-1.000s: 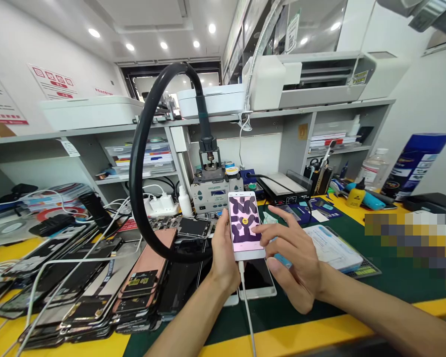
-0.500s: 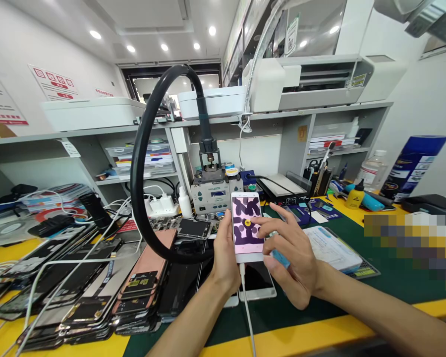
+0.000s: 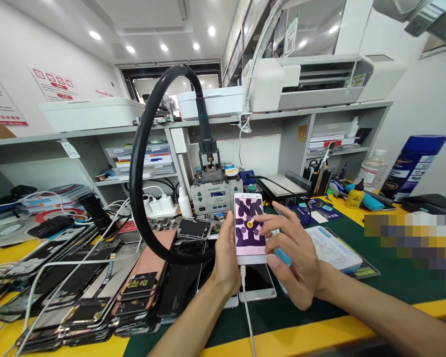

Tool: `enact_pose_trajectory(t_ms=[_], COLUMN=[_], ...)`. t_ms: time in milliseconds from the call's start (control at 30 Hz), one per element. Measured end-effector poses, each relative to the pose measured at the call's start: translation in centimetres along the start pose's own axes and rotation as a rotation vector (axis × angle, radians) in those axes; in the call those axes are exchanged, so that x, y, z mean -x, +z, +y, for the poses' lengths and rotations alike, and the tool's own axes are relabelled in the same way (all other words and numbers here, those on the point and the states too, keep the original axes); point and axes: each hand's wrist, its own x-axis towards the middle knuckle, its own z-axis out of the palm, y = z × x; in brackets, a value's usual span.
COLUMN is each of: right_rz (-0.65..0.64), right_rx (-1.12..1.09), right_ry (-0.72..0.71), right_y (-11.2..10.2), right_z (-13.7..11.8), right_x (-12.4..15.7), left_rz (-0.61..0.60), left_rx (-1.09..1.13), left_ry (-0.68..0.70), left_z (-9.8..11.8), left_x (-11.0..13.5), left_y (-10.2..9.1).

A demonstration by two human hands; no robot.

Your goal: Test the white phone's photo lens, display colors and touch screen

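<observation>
My left hand (image 3: 226,255) grips a white smartphone (image 3: 250,259) along its left edge and holds it upright. The phone's lit screen shows a purple and pink pattern with a yellow round icon in the middle. A white cable (image 3: 246,302) runs from the phone's lower end down past the table's front edge. My right hand (image 3: 295,255) is at the screen's right side with its fingers spread and a fingertip at the glass; whether it touches is hard to tell. Beneath lies another white-edged phone (image 3: 260,285), partly hidden.
Stacks of phone screens and frames (image 3: 134,292) cover the left side. A thick black hose (image 3: 136,163) arches from the hot-air station (image 3: 211,196). Right of my hand lies a white-blue pad (image 3: 334,248); a yellow bottle (image 3: 355,195) and a blue spray can (image 3: 412,166) stand behind.
The phone and both hands have shifted slightly to the right. The pattern on the screen has changed. My right fingertips stay at the screen's right side.
</observation>
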Motion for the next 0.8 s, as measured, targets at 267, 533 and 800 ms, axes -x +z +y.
enact_pose_trajectory(t_ms=[267, 533, 800], right_rz=[-0.140, -0.033, 0.007], right_rx=[-0.004, -0.043, -0.004], right_ry=[-0.068, -0.043, 0.018], right_y=[0.1, -0.1, -0.2], right_z=[0.0, 0.0, 0.2], right_x=[-0.2, -0.1, 0.3], left_rz=[0.002, -0.035, 0.014], left_rx=[-0.103, -0.056, 0.042], left_ry=[0.064, 0.000, -0.086], left_z=[-0.7, -0.8, 0.1], left_x=[-0.1, 0.0, -0.5], left_y=[-0.5, -0.2, -0.6])
